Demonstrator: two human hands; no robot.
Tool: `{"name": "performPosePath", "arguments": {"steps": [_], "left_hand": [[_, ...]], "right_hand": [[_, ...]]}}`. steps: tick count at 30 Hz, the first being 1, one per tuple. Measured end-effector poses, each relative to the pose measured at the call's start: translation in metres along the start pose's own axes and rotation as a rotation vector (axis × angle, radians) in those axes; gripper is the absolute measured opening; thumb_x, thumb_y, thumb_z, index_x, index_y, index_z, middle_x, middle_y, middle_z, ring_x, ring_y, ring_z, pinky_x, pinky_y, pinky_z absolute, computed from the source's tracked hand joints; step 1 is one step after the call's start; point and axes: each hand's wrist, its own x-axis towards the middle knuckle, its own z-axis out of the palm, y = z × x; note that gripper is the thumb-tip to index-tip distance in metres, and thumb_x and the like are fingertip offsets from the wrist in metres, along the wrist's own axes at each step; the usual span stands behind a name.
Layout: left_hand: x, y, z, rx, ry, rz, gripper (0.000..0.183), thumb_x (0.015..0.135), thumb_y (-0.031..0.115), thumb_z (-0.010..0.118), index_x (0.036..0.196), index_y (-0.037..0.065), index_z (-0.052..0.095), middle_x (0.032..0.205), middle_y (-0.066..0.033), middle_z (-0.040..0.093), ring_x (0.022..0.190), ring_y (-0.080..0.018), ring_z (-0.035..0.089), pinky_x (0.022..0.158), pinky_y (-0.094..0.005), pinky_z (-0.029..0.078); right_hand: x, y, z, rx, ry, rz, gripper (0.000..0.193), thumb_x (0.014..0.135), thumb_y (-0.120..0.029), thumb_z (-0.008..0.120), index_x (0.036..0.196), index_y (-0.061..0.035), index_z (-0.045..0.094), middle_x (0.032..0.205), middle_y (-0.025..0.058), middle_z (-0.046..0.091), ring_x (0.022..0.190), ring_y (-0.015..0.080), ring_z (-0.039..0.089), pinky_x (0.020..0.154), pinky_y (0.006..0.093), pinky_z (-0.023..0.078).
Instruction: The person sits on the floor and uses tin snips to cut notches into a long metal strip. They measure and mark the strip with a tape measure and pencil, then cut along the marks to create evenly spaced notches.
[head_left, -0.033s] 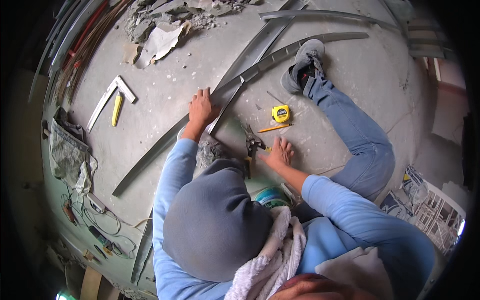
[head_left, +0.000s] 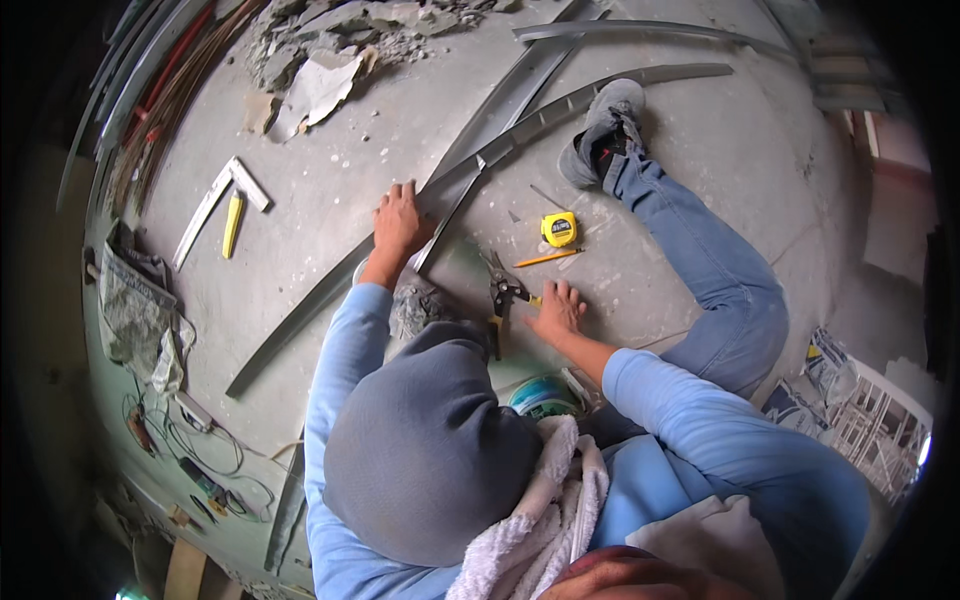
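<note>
My left hand (head_left: 402,220) is closed over a long, bent grey metal channel (head_left: 310,312), which has notches cut along its far stretch. That channel lies across another straight metal channel (head_left: 502,98) on the floor. My right hand (head_left: 558,310) rests with fingers spread beside tin snips (head_left: 503,290) with dark and yellow handles; the thumb is close to one handle, and no grip on them shows. Just beyond that hand are an orange pencil (head_left: 548,258) and a yellow tape measure (head_left: 559,230).
Left of me lie a metal square (head_left: 205,212) and a yellow-handled cutter (head_left: 233,226). Rubble (head_left: 300,60) is heaped at the back. A corded power tool (head_left: 203,482) sits lower left, a cloth bag (head_left: 135,310) above it. A round teal container (head_left: 545,396) stands near my body.
</note>
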Motion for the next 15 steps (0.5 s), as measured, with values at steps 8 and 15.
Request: {"name": "performPosePath", "arguments": {"steps": [8, 15], "left_hand": [[-0.009, -0.002, -0.024, -0.175, 0.192, 0.011, 0.061, 0.082, 0.031, 0.080, 0.133, 0.005, 0.058, 0.126, -0.0194, 0.060, 0.114, -0.0399, 0.061, 0.095, -0.0505, 0.050], [-0.051, 0.062, -0.006, -1.017, 0.137, -0.405, 0.092, 0.085, 0.058, 0.079, 0.139, -0.009, 0.046, 0.123, -0.0261, 0.061, 0.111, -0.0327, 0.063, 0.098, -0.0399, 0.049]], "right_hand": [[0.027, 0.008, -0.021, 0.186, -0.407, -0.319, 0.034, 0.076, -0.026, 0.072, 0.099, -0.0015, 0.067, 0.102, 0.0250, 0.071, 0.103, 0.0429, 0.069, 0.090, 0.0484, 0.055], [0.022, -0.059, -0.095, 0.393, -0.212, -0.437, 0.045, 0.069, -0.029, 0.076, 0.100, 0.0016, 0.066, 0.105, 0.0261, 0.065, 0.104, 0.0438, 0.063, 0.092, 0.0472, 0.051]]}}
